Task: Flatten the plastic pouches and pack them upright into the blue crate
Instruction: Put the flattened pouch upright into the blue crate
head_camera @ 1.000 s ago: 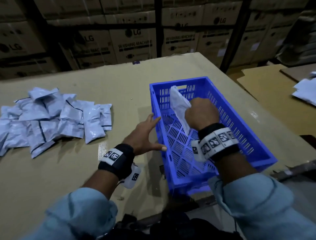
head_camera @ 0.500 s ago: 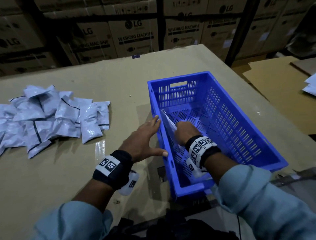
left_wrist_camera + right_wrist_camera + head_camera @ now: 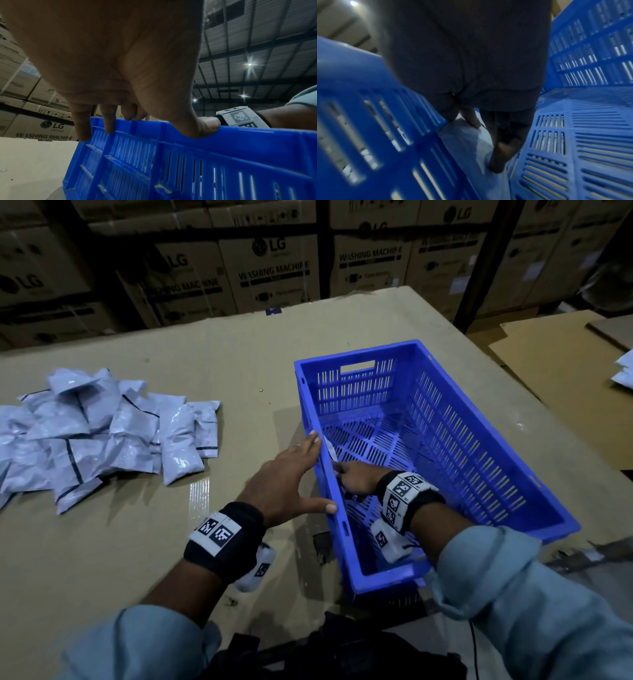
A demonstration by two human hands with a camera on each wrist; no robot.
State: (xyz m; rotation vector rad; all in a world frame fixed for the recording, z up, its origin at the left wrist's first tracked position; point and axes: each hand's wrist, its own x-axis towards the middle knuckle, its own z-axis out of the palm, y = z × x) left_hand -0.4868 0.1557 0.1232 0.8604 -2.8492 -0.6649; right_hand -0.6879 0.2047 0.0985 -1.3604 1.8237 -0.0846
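Pouch [image 3: 329, 447] now down inside blue crate [image 3: 486, 440], upright against the left wall; a second ago it was held above the rim.

Right hand [image 3: 356, 481] pinches it in place, fingers [image 3: 471, 119] on it. Left hand [image 3: 291, 474] flat and spread, steadying the rim. First one nearly placed; pile [image 3: 102, 433] on the table [image 3: 239, 364] left to pack.

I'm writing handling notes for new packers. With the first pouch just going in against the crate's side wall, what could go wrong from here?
1. The pouch stands alone against the left wall of the otherwise empty blue crate; once the right hand lets go, it may well slump flat.
2. The left hand only rests on the rim with straight fingers, so the crate might slide if pushed.
3. The pouch pile looks puffy; unflattened ones probably won't stand upright.
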